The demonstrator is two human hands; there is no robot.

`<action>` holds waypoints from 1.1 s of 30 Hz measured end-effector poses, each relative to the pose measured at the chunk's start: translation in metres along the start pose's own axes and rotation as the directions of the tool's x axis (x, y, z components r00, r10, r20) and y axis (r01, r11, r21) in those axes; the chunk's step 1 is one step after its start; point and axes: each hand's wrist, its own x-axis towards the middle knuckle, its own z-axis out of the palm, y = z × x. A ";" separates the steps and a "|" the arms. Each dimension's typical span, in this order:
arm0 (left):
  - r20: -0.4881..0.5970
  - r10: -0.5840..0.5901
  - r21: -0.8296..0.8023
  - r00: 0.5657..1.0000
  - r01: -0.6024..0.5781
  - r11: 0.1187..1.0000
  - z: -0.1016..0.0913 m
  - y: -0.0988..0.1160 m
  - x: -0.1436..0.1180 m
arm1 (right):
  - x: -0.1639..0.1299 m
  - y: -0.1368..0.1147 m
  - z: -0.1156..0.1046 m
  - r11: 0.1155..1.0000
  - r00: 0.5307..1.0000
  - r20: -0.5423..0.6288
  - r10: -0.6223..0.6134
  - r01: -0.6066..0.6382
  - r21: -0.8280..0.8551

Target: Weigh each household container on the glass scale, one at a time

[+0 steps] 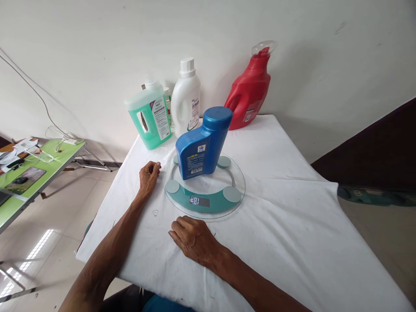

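A blue bottle (202,146) with a wide blue cap stands upright on a round glass scale (237,180), whose display (199,201) shows digits. My left hand (149,175) rests on the white cloth just left of the scale, fingers curled shut, holding nothing. Flat on the cloth in front of the scale lies my right hand (192,237), palm down and empty, its fingers close together.
Against the wall stand a green liquid jug (151,115), a white bottle (186,100) and a red detergent jug (250,91). The white-clothed table (292,216) drops off at left and right. A green folding table (35,173) with clutter stands at the left.
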 end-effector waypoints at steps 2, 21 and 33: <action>-0.003 0.000 0.002 1.000 0.000 1.000 0.000 0.000 0.000 | 0.000 0.000 0.000 1.000 1.000 0.000 0.001 -0.001 -0.001; 0.072 0.183 -0.104 0.980 -0.175 0.979 0.008 0.049 0.002 | -0.001 -0.002 0.000 0.999 0.998 0.057 0.031 -0.032 0.017; 0.126 0.005 -0.190 0.992 0.019 0.982 0.068 0.103 -0.011 | 0.002 -0.003 0.000 0.997 0.989 0.132 0.068 -0.073 0.032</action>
